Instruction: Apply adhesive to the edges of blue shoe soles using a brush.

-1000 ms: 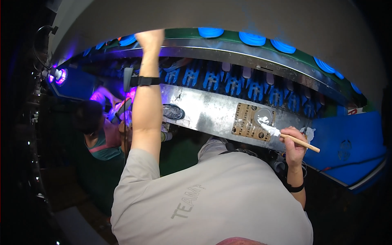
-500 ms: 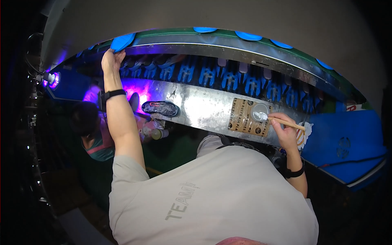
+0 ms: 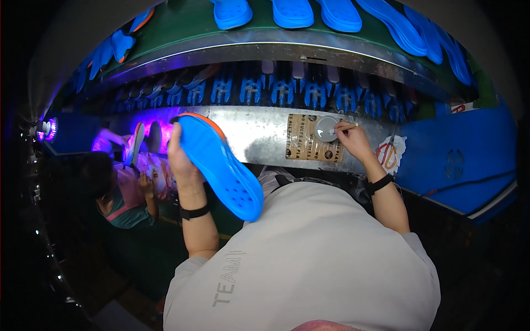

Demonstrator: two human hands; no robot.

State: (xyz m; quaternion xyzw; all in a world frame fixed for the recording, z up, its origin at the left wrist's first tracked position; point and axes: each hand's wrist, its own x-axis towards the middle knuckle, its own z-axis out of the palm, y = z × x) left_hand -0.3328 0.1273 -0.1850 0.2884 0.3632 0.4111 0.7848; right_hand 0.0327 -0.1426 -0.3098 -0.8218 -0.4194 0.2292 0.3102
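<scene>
My left hand (image 3: 181,157) grips a blue shoe sole (image 3: 223,168) by its side, tilted in front of my chest. The sole has an orange edge at its upper end and small holes towards its lower end. My right hand (image 3: 357,143) is closed on the light wooden handle of a brush (image 3: 348,127). Its tip is in a round, pale bowl (image 3: 324,130) of whitish liquid. The bowl stands on a printed brown cardboard sheet (image 3: 301,144) on the metal bench.
More blue soles (image 3: 292,14) lie on a green belt (image 3: 182,27) beyond the bench. Below it is a row of blue clamps (image 3: 251,91). Orange-handled scissors (image 3: 390,157) lie on white paper beside a blue machine panel (image 3: 458,165). At left, a co-worker holds a shoe part (image 3: 135,144) near a purple lamp (image 3: 49,129).
My left hand has brought the sole from the belt towards my chest. The brush in my right hand has dipped further into the bowl. The view has tilted up, showing more of the belt.
</scene>
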